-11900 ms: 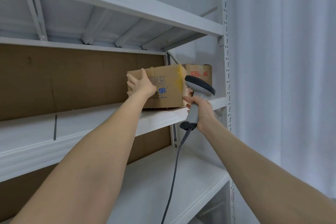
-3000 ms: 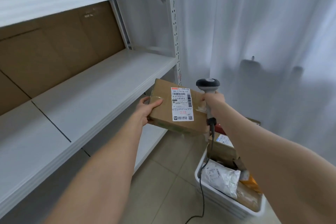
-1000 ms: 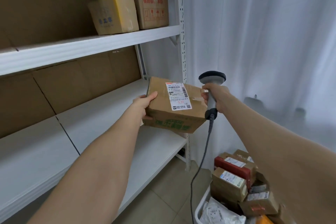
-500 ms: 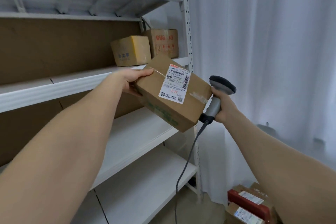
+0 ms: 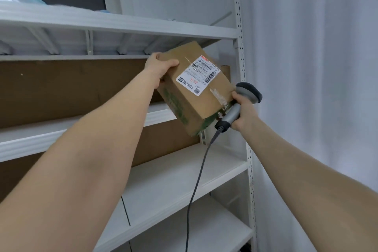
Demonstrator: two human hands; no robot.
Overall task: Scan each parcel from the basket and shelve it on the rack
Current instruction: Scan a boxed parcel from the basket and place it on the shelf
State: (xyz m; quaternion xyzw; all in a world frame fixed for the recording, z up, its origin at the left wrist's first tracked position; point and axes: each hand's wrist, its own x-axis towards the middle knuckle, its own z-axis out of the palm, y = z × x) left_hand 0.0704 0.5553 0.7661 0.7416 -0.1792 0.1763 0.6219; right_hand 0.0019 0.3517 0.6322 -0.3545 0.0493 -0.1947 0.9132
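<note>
A brown cardboard parcel with a white shipping label and green print is tilted in the air in front of the white rack's upper shelf. My left hand grips its top left corner, thumb on the labelled face. My right hand holds a grey corded barcode scanner by its handle, right against the parcel's lower right corner. The edge of another brown box on that shelf peeks out behind the parcel. The basket is out of view.
The rack's perforated upright post stands just right of the parcel. Above the parcel runs a higher shelf. Two lower white shelves lie beneath. The scanner cable hangs down in front of them. White curtain fills the right.
The parcel has risen and tipped more steeply toward the upper shelf, now covering the boxes standing there. My view has tilted upward, and the basket parcels have dropped out of sight.
</note>
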